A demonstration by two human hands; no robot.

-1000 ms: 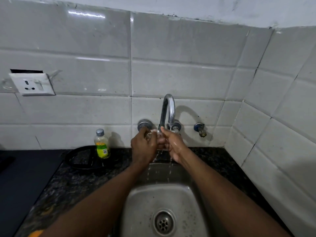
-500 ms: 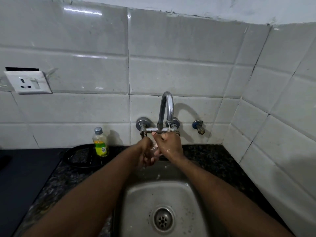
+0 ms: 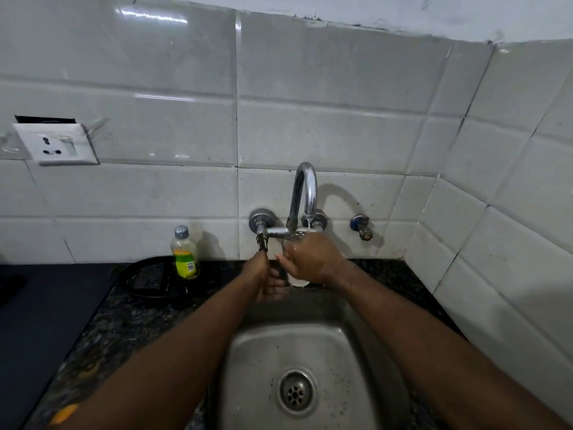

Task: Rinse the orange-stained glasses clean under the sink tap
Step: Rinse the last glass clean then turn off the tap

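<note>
My right hand (image 3: 313, 259) grips a clear glass (image 3: 298, 281) from the right and holds it upright under the chrome tap (image 3: 305, 187). A thin stream of water (image 3: 308, 224) falls from the spout onto the glass's rim. Most of the glass is hidden behind my fingers, and no orange stain shows on the visible part. My left hand (image 3: 263, 279) sits lower and just left of the glass, below the left tap handle (image 3: 262, 240). Its fingers are loosely curled, with a dark gap between them and the glass. The steel sink (image 3: 248, 361) lies below.
A small bottle with yellow liquid (image 3: 185, 252) stands on a black round tray (image 3: 148, 280) left of the tap. A dark stovetop (image 3: 46, 305) fills the far left counter. A wall socket (image 3: 55, 147) is upper left, a small valve (image 3: 361, 226) right of the tap.
Both hands were rubbing the glass under the spout. Now my left hand has dropped lower and off the glass, while my right hand keeps it under the stream.
</note>
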